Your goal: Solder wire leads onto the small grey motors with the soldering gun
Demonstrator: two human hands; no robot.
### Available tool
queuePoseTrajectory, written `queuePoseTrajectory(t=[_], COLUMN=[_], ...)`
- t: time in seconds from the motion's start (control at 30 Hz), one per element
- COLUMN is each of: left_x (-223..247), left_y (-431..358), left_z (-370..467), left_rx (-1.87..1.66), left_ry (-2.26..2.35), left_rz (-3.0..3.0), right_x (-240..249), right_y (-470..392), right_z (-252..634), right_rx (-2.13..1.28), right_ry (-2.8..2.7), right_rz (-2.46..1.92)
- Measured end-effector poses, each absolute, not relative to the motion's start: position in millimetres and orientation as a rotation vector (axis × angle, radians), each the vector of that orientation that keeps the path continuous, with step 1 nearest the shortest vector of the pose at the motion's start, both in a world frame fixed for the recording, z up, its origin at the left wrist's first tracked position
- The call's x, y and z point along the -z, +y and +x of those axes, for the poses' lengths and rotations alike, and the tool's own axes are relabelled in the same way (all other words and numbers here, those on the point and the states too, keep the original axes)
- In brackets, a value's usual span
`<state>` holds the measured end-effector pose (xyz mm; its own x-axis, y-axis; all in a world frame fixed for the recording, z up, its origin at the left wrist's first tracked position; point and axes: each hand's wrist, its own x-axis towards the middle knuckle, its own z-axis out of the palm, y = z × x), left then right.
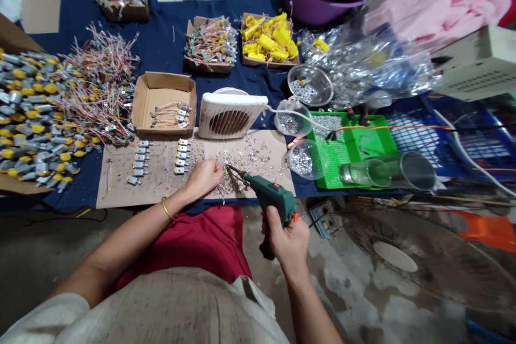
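My right hand (289,237) is wrapped round the handle of a green soldering gun (273,193), whose thin tip points left over a cardboard sheet (141,191). Close to that tip, my left hand (204,177) is pinched shut at the sheet. What its fingers hold is too small to make out; a few thin wires (223,190) lie just below them. Two columns of small silver motors stand left of my left hand, a nearer column (181,156) and a farther one (140,158). Tiny metal bits (258,153) are scattered beyond the gun's tip.
Behind the sheet stand a white vent fan (231,118) and a cardboard tray of wired motors (163,91). Heaped motors (32,118) and wire bundles (100,80) fill the left. A green basket (322,174) and a steel bowl (310,84) stand right; a cable (379,127) crosses there.
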<state>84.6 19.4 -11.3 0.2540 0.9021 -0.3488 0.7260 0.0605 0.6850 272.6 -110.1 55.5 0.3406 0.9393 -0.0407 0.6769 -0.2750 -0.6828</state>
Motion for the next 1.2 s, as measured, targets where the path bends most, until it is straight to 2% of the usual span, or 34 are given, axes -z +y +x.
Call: queuePoseTrajectory(t=[0.6, 0.8, 1.2], left_x=[10, 12, 7], left_y=[20, 20, 20], left_z=[85, 85, 85], left_rx=[-0.277, -0.271, -0.313], left_ry=[1.502, 1.51, 1.498], left_rz=[1.699, 1.722, 1.666], right_x=[-73, -73, -71], right_y=[-102, -114, -124], right_z=[263, 268, 266], right_rx=[-0.521, -0.457, -0.554], right_ry=[-1.59, -1.464, -1.27], right_rz=[-1.945, -2.018, -2.039])
